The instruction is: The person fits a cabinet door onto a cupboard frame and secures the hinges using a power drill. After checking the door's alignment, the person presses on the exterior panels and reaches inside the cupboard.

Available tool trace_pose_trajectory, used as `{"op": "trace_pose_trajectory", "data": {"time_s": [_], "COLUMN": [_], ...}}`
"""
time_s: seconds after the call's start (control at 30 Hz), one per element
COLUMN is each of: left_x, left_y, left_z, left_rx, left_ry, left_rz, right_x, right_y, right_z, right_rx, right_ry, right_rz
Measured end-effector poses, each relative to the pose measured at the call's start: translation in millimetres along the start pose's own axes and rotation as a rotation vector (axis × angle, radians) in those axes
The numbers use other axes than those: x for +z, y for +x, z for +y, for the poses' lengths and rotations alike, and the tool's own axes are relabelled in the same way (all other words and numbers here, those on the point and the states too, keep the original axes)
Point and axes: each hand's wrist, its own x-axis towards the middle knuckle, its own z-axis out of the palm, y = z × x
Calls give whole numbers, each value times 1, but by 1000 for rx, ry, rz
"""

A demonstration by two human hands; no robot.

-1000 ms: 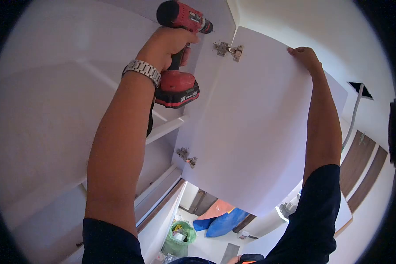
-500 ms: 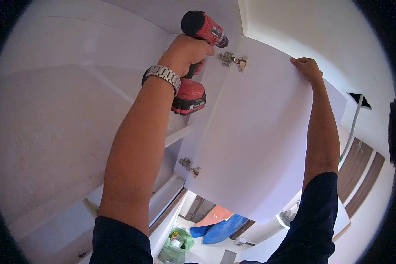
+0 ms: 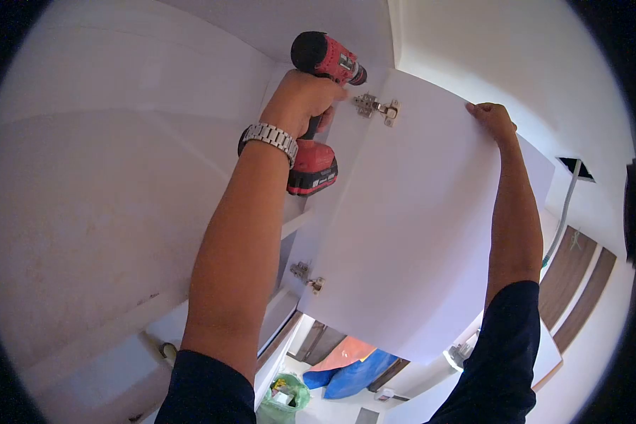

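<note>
My left hand (image 3: 305,99), with a metal-band watch at the wrist, is wrapped around the handle of a red and black cordless drill (image 3: 338,62). The drill's chuck points right, just above and left of the upper hinge (image 3: 387,111); whether a bit is fitted I cannot make out. A white cabinet door (image 3: 410,219) hangs swung out, joined to the cabinet side by that hinge and a lower hinge (image 3: 316,285). My right hand (image 3: 497,121) pinches the door's upper outer edge, thumb on the near face and the other fingers mostly hidden behind.
The cabinet interior (image 3: 106,191) fills the left side, with a shelf edge (image 3: 295,225) behind my left forearm. Below are a green bag of rubbish (image 3: 298,396) and a blue sheet (image 3: 360,374) on the floor. A grey conduit (image 3: 567,201) hangs from a ceiling hole at right.
The view has shifted slightly, so the door, hinges and drill sit a little lower. My left forearm appears farther right. Both hands keep their holds.
</note>
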Motion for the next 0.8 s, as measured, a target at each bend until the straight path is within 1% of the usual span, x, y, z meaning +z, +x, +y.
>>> {"op": "trace_pose_trajectory", "data": {"time_s": [0.17,0.27,0.37,0.57,0.67,0.8], "left_x": [0,0,0,3,7,8], "left_y": [-1,2,3,1,-3,5], "left_z": [-8,-8,-9,-5,-3,-10], "left_rx": [28,-38,-29,-25,-66,-73], "left_ry": [-59,-30,-20,82,123,110], "left_rz": [27,19,-10,-7,10,-9], "right_x": [1,0,-1,1,0,2], "right_y": [3,-1,0,7,2,2], "right_z": [-2,-4,-5,2,-1,-1], "right_rx": [-9,-2,0,19,18,5], "right_ry": [-25,-42,-41,-49,-45,-39], "right_rz": [34,37,27,19,37,48]}}
